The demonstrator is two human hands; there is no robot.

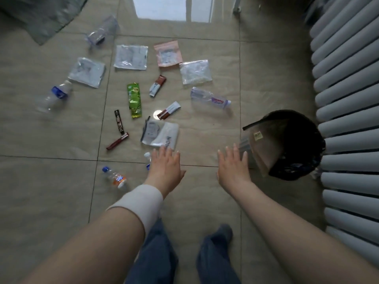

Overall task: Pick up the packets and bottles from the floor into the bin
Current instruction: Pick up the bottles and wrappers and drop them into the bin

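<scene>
Several packets and bottles lie scattered on the tiled floor. A black bin [297,128] stands at the right with a clear plastic bag [264,144] hanging over its rim. My left hand [166,169] is flat and open, just below a white zip pouch [161,135] and partly covering a small bottle [147,158]. My right hand [233,167] is open and empty beside the bin. A small orange-label bottle [115,178] lies left of my left hand. Farther off are a green packet [134,99], a clear bottle [211,98] and a blue-label bottle [54,96].
A white radiator [348,103] runs along the right side, close behind the bin. My legs in blue trousers [155,255] stand at the bottom. Grey cloth [41,17] lies at the top left. A bright doorway [172,7] is at the top.
</scene>
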